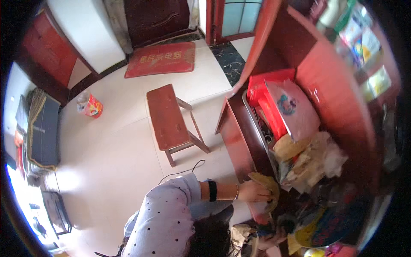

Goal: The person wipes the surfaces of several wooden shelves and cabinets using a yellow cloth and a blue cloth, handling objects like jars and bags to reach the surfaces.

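My left hand [255,192], with a black band and a bracelet at its wrist, grips a yellowish-brown cloth [272,188] at the edge of the open cabinet. Lower down, my right hand [273,238] is partly visible among dark and pale items; blur hides whether it holds any of them. Crumpled beige plastic or paper [310,163] lies in the cabinet beyond my left hand. Beside it are a tan bundle [292,146], a pink printed bag or folder [293,107] and red bags [271,114]. A dark blue patterned item [337,221] with yellow parts lies at the lower right.
The reddish wooden cabinet [236,141] has a raised panel and cluttered items beyond it. A wooden stool [168,119] stands on the tiled floor, with a thin cable [179,173] near its legs. A red bin [94,107] and a red doormat [162,59] are farther off.
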A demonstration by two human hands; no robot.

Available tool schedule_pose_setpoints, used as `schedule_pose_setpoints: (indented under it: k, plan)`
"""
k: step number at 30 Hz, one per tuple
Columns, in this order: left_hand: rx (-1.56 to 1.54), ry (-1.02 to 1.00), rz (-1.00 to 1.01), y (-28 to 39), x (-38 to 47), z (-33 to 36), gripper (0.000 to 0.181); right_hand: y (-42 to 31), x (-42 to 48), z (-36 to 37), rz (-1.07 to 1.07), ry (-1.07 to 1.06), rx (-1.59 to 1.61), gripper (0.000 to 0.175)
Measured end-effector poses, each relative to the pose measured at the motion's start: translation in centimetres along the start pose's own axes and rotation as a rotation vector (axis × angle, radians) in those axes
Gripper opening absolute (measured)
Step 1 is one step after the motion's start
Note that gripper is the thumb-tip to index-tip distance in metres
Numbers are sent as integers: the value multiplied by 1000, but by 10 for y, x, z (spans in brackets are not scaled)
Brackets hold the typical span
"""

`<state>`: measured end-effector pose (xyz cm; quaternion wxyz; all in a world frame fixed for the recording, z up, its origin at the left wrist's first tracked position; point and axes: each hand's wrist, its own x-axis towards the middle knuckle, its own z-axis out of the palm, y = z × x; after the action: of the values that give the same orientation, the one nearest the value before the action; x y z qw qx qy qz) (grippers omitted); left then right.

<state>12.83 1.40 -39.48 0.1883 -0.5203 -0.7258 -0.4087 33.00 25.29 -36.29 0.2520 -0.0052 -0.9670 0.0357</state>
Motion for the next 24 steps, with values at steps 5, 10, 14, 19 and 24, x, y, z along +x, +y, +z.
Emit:
schedule_pose_setpoints:
  k: [5, 10, 14, 19, 24]
  plan:
    - [-366, 14, -296, 22, 8, -32, 24, -35, 32, -28, 151, -102, 327, 45]
    - [-695, 33, -883, 58, -41, -98, 21, -53, 39, -73, 317, -197, 381, 44]
    - [-329, -3, -1004, 76, -167, -126, 39, -73, 3, -100, 248, -418, 473, 17]
    - [-697, 529, -2276, 54, -187, -194, 46, -106, -29, -161, 323, -647, 443, 14]
    - [-789, 658, -2165, 27, -274, -222, 50, -123, -54, -179, 285, -707, 426, 15]
